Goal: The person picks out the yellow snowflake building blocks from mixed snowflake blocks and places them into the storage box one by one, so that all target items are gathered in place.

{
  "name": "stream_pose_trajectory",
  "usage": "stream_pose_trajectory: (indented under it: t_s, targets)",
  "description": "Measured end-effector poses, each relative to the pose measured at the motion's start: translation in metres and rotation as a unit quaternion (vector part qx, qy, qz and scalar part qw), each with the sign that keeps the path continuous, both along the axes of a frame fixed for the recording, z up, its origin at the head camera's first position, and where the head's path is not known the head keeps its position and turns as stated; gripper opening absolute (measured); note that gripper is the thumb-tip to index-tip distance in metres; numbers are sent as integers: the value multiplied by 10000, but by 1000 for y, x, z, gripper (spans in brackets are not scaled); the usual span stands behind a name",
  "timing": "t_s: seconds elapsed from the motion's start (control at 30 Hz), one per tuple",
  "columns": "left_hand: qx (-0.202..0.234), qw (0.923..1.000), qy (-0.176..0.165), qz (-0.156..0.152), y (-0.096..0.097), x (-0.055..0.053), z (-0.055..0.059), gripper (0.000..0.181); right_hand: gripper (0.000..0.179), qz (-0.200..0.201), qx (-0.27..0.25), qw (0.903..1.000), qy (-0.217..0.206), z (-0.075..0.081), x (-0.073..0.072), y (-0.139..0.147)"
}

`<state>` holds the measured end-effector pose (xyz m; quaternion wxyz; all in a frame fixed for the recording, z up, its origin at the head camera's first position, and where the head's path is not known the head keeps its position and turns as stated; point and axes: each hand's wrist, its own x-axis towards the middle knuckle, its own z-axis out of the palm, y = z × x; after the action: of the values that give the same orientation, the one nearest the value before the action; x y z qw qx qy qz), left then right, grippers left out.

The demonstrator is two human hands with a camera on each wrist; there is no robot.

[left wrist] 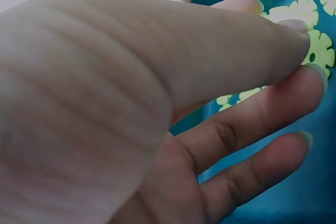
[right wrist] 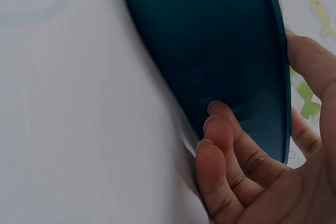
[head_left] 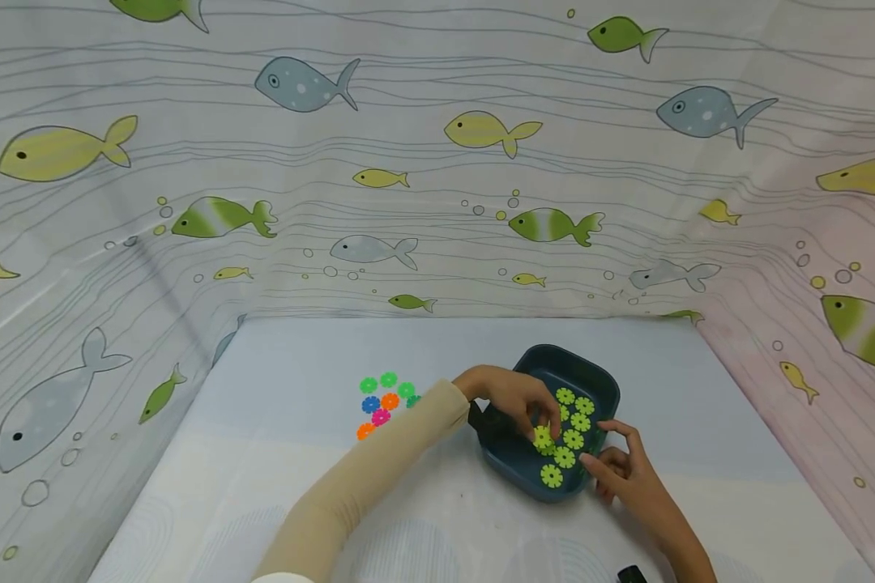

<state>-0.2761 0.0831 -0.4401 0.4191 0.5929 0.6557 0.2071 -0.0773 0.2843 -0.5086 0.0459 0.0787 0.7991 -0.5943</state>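
A dark blue-green tray (head_left: 506, 474) holds several yellow-green flower-shaped plastic discs (head_left: 573, 439). My left hand (head_left: 514, 393) reaches over its left side, and the thumb and forefinger pinch one yellow-green disc (head_left: 543, 439) low over the others. In the left wrist view the thumb hides much of that disc, while two fingers (left wrist: 262, 169) stretch over the tray floor. At the tray's right side my right hand (head_left: 630, 471) grips the wall. In the right wrist view its curled fingers (right wrist: 212, 156) press the outside of the tray, with another digit at the rim.
Left of the tray lie loose flower-shaped discs in green (head_left: 389, 379), blue (head_left: 371, 404), orange (head_left: 390, 401) and pink (head_left: 381, 417), partly behind the left sleeve (head_left: 379, 470). A small black object (head_left: 631, 574) shows at the front edge. Fish-patterned sheeting (head_left: 437, 219) surrounds the white table (head_left: 299, 356).
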Motion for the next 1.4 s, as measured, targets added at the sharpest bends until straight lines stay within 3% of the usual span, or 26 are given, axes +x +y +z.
stream_pose_trajectory:
  t_s: [0.1,0.33,0.6,0.8,1.13,1.4]
  targets:
    - [-193,9998,43,-34,6,2,-3,30,66,35,60,9999,86,-3,1,1]
    - [-778,9962,-252,-291,15,7,-11,24,67,94,141,9996,245,-7,1,3]
    - [-991,9945,88,-335,19,11,-18,19,66,185,86,9992,338,-8,1,5]
    - [-1011,9939,156,-421,20,12,-22,16,66,166,32,9995,284,-7,1,5]
    - [-1202,9923,-72,-276,18,14,-23,16,66,110,-29,9997,217,-4,1,3]
    - [-1324,9911,-159,-39,13,15,-16,16,67,98,-36,9999,121,0,1,1]
